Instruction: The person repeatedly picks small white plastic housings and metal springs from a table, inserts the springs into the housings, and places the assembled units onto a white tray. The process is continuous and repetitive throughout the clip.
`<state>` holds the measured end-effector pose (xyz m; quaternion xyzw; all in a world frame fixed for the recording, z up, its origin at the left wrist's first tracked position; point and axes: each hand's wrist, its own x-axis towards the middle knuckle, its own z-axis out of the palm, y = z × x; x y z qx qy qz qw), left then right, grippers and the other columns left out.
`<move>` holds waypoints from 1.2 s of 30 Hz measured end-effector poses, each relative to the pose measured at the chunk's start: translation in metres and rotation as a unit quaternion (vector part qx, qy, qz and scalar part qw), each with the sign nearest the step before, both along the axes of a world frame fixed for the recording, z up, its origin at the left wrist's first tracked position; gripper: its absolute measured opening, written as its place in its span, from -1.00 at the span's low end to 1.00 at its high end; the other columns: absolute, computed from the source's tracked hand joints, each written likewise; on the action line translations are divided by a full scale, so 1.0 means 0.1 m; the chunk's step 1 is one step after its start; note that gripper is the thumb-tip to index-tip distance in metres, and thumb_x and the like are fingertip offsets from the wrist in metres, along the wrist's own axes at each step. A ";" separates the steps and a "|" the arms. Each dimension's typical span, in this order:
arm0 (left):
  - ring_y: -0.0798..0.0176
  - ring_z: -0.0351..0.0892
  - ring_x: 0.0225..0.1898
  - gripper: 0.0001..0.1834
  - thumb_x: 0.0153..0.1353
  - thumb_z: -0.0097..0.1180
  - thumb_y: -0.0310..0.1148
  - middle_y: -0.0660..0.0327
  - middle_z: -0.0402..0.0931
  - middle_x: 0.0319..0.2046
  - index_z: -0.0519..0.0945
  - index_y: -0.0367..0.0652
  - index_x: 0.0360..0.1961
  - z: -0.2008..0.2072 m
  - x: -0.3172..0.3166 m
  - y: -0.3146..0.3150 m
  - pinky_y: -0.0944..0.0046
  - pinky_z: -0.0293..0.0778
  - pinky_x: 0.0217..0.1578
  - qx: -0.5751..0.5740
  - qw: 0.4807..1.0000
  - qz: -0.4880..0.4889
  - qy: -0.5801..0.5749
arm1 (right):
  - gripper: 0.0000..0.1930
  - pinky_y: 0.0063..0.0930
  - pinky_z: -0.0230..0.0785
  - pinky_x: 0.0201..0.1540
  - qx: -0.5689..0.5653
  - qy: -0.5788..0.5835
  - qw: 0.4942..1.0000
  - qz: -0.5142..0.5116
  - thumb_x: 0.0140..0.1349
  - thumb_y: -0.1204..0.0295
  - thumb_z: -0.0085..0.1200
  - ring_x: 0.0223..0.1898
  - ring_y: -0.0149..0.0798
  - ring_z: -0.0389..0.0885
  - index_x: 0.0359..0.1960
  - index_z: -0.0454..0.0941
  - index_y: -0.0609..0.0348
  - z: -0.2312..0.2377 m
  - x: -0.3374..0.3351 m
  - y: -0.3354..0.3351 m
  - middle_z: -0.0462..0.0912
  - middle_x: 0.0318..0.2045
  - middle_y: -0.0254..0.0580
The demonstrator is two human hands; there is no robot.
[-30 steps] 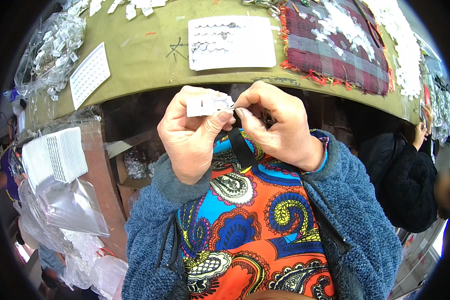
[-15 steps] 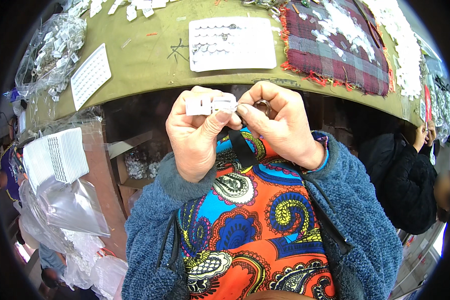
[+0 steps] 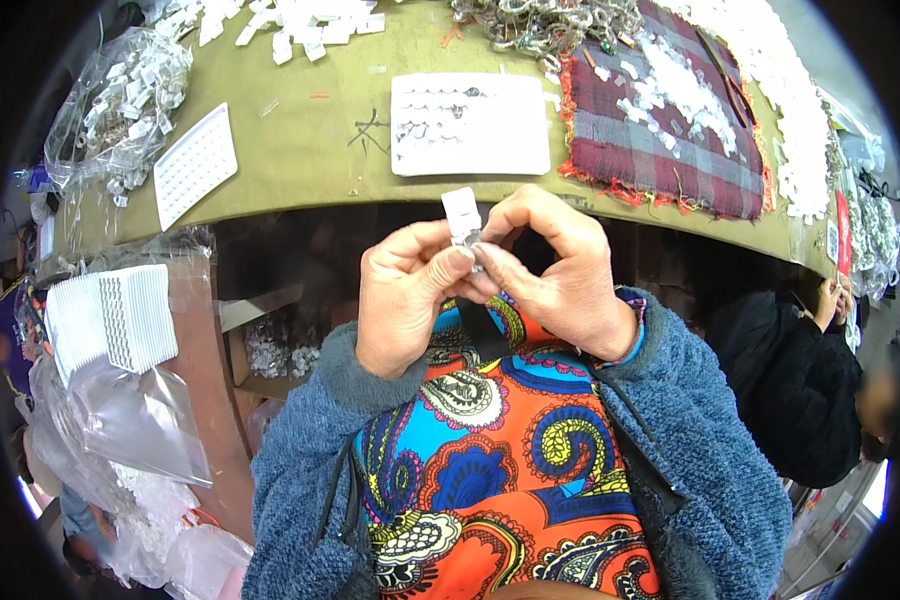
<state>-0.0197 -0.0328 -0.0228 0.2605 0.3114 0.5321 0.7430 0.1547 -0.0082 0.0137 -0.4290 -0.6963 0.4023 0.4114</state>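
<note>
My left hand [image 3: 405, 295] is closed, with thumb and fingers pinching the lower end of a small white slotted tag [image 3: 461, 211]. The tag stands upright above the fingertips. Close against it, my right hand [image 3: 560, 275] is closed too, its thumb and forefinger pressed together at the tag's lower end. A small greyish, shiny bit shows between the two hands, too small to name. Both hands are held in front of the table edge, over my patterned apron [image 3: 500, 460].
On the green table [image 3: 310, 150] lie a white tray [image 3: 470, 135] with scalloped rows, a smaller white tray [image 3: 196, 165], a plaid cloth [image 3: 610, 130] bearing clear pieces, and a tangled metallic heap [image 3: 550, 25]. Stacked white cards [image 3: 110, 315] are at left. Another person's hands [image 3: 834, 300] work at right.
The white tag has turned from lying sideways to standing upright. Both hands have shifted slightly lower in the picture and stay together. A metal loop seen by my right fingers no longer shows.
</note>
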 end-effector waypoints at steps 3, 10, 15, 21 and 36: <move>0.18 0.72 -0.30 -0.67 0.30 0.17 -0.52 -0.03 0.66 -0.23 0.53 -0.44 0.06 0.03 -0.02 -0.04 0.24 0.72 -0.27 -0.018 0.999 -0.024 0.033 | -0.87 -0.55 0.44 -0.38 0.007 -0.033 0.999 -0.016 0.07 0.60 0.26 -0.48 -0.45 0.57 -0.38 0.55 0.27 0.05 -0.05 -0.02 0.59 -0.53 -0.25; 0.19 0.72 -0.33 -0.67 0.30 0.16 -0.53 -0.10 0.66 -0.22 0.53 -0.41 0.07 0.01 -0.15 0.06 0.26 0.71 -0.28 -0.029 0.999 -0.009 -0.021 | -0.87 -0.43 0.49 -0.36 0.146 -0.104 0.983 -0.039 0.10 0.64 0.21 -0.42 -0.17 0.65 -0.30 0.63 0.23 0.07 -0.02 0.40 0.63 -0.43 -0.14; 0.21 0.71 -0.35 -0.67 0.29 0.18 -0.53 -0.13 0.66 -0.22 0.52 -0.42 0.05 -0.02 -0.18 0.13 0.27 0.70 -0.29 -0.051 0.998 -0.021 -0.019 | -0.74 -0.39 0.49 -0.29 0.191 -0.221 0.955 -0.047 0.11 0.68 0.18 -0.34 -0.13 0.64 -0.15 0.68 0.18 -0.11 -0.10 0.69 0.59 -0.35 -0.14; 0.29 0.68 -0.42 -0.71 0.30 0.17 -0.49 -0.11 0.66 -0.23 0.54 -0.38 0.02 -0.04 -0.21 0.09 0.34 0.66 -0.34 -0.055 0.998 -0.014 -0.012 | -0.83 -0.27 0.48 -0.25 0.180 -0.209 0.961 -0.026 0.07 0.61 0.23 -0.28 -0.04 0.59 -0.28 0.56 0.25 -0.11 -0.14 0.66 0.54 -0.33 -0.12; 0.27 0.70 -0.28 -0.69 0.43 0.01 -0.40 -0.08 0.61 -0.10 0.49 -0.38 0.09 -0.11 -0.27 0.09 0.31 0.70 -0.21 -0.079 0.986 -0.027 -0.142 | -0.81 -0.32 0.53 -0.25 0.211 -0.251 0.945 -0.001 0.05 0.67 0.15 -0.29 -0.05 0.63 -0.26 0.58 0.23 -0.07 -0.12 0.68 0.56 -0.30 -0.13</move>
